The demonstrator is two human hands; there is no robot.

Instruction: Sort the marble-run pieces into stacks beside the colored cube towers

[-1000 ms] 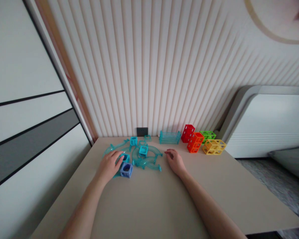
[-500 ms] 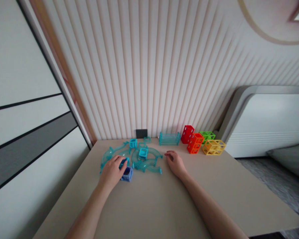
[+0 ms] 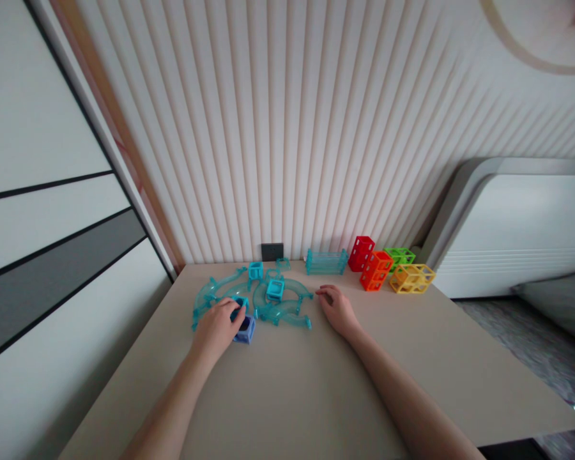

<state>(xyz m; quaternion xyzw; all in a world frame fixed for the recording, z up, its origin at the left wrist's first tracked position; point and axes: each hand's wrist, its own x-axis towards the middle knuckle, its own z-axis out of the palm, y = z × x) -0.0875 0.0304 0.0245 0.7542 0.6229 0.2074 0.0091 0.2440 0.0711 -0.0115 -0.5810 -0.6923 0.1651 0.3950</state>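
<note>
My left hand [image 3: 219, 327] is closed, thumb and fingers around a teal cube frame [image 3: 240, 301] that it partly hides. Touching or just in front of that cube, a purple-blue cube frame [image 3: 246, 330] sits on the table, partly behind my thumb. My right hand [image 3: 336, 309] rests on the table with loosely bent fingers, thumb apart from them, and nothing visible in it. Between my hands lie clear teal curved track pieces [image 3: 283, 313]. A light-blue cube frame [image 3: 275, 289] stands among them, and another blue cube frame [image 3: 255, 271] is farther back.
Along the back stand clear teal straight tracks [image 3: 326, 262], a red block tower [image 3: 361, 253], an orange tower [image 3: 376, 271], green frames [image 3: 400, 256] and yellow frames [image 3: 412, 279]. More curved track [image 3: 207, 296] lies left. A ribbed wall [image 3: 297, 128] borders the table [image 3: 287, 396].
The whole view has shifted slightly. My left hand stays at the teal cube with its fingers drawn a little more over it. My right hand keeps its place.
</note>
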